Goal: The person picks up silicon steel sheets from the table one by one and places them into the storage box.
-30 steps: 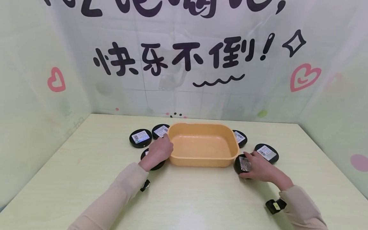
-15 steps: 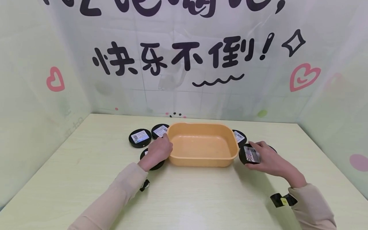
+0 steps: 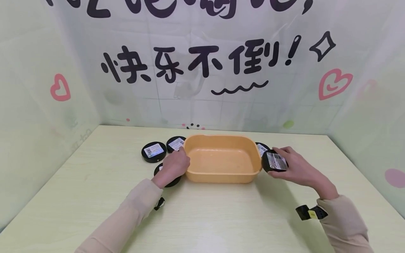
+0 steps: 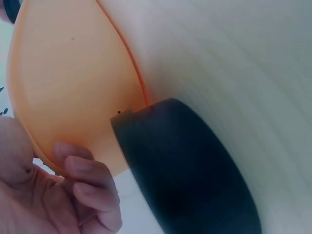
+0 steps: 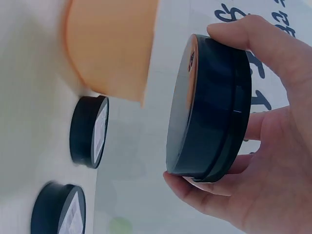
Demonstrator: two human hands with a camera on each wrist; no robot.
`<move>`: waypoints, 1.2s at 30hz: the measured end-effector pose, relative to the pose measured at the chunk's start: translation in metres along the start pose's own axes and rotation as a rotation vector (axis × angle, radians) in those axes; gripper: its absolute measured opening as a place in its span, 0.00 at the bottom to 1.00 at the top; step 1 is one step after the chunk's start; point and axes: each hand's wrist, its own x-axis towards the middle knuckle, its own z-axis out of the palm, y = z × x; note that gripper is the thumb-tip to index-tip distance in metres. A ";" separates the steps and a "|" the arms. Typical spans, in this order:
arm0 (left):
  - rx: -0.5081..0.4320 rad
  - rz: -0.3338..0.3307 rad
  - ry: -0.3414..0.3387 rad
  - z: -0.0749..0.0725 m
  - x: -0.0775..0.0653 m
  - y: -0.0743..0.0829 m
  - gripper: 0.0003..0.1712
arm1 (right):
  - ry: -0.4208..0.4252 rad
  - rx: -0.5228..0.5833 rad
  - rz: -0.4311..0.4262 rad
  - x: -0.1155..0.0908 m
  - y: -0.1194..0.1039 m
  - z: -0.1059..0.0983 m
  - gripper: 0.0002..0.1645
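My left hand (image 3: 174,164) holds the left rim of an orange plastic basin (image 3: 221,178). In the left wrist view its fingers (image 4: 90,183) curl at the basin's wall (image 4: 73,83). Above the table, just off the basin's right end, my right hand (image 3: 299,170) grips a black round container (image 3: 274,161) by its sides, its label tilted toward the head camera. The right wrist view shows thumb and fingers spread around that container's side (image 5: 214,107). The basin's floor shows bare in the head view.
Left of the basin lie labelled black round containers (image 3: 153,151), another (image 3: 175,143) behind and one (image 3: 171,182) partly under my left forearm. On the right, one container (image 3: 262,149) sits by the basin; a farther one (image 5: 61,212) shows in the right wrist view. A printed curtain (image 3: 190,105) stands behind.
My right hand has lifted the black round container from the table and raised it up and slightly right, beside the basin's rim. The left hand has stayed on the basin.
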 end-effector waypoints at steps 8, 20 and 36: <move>-0.022 0.003 0.017 0.001 0.001 -0.001 0.25 | 0.018 0.049 -0.032 0.020 -0.010 0.008 0.46; -0.079 -0.017 -0.032 -0.001 0.000 0.001 0.27 | 0.009 0.077 -0.057 0.055 -0.021 0.037 0.47; -0.053 -0.007 0.007 0.003 0.002 0.000 0.23 | -0.047 0.045 -0.073 0.076 -0.032 0.060 0.49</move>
